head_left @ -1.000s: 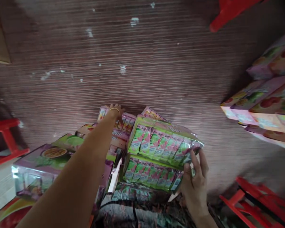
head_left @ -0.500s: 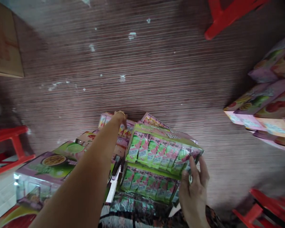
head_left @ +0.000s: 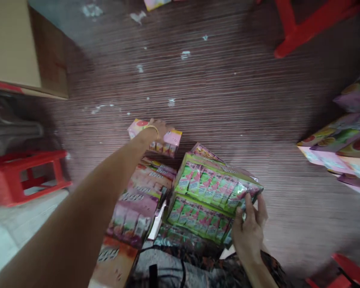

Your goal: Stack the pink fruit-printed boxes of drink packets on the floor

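My left hand (head_left: 157, 129), a yellow bangle at its wrist, is closed over the top of a pink and yellow carton (head_left: 172, 139) with a grapefruit picture, apart from the piles near me. My right hand (head_left: 249, 220) grips the right edge of a green display box (head_left: 180, 195). Two rows of green and pink sachets (head_left: 208, 186) face me from the green box. Left of it, purple display boxes (head_left: 139, 202) and an orange box (head_left: 115, 256) lie close together, partly behind my left forearm.
A brown cardboard box (head_left: 52, 56) stands at the far left, above a red stool (head_left: 36, 172). More fruit-printed cartons (head_left: 348, 140) are grouped on the right. Red stool legs (head_left: 300, 30) show at the upper right, on the striped brown floor (head_left: 228, 104).
My left hand has carried the pink and yellow carton forward, away from the boxes by the green one. The view has shifted left. My right hand stays at the green box's edge.
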Motion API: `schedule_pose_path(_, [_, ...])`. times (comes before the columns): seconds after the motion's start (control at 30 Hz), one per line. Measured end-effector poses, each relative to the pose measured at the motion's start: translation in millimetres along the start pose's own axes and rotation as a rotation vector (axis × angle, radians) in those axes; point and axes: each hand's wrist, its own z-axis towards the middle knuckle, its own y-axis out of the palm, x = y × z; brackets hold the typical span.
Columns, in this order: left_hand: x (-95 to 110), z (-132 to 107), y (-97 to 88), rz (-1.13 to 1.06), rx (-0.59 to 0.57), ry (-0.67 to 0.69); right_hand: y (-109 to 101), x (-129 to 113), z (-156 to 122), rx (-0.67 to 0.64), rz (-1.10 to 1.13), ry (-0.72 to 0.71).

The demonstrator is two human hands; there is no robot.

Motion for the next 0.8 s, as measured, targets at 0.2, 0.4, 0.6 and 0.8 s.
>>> schedule_pose_path(0.2, [-33.2, -185.2, -114.6, 0.136, 0.157, 0.004, -26.6, -7.1, -3.2, 0.025, -0.004, -0.057])
schedule_pose_path(0.4, [-23.2, -313.4, -64.5, -0.264, -0.167, 0.196, -52.3, -59.0, -41.5, -0.002, 0.156, -0.048])
schedule_pose_path(0.6, [7.4, -301.6, 18.1, -0.133, -0.145, 0.277, -37.5, -99.5, -127.6, -0.099, 0.364, 0.096])
schedule_pose_path(0.8, [23.4, -331.5, 19.7, -0.155, 0.137, 0.098, -19.7, -85.2, -121.5, -0.049, 0.329, 0.084])
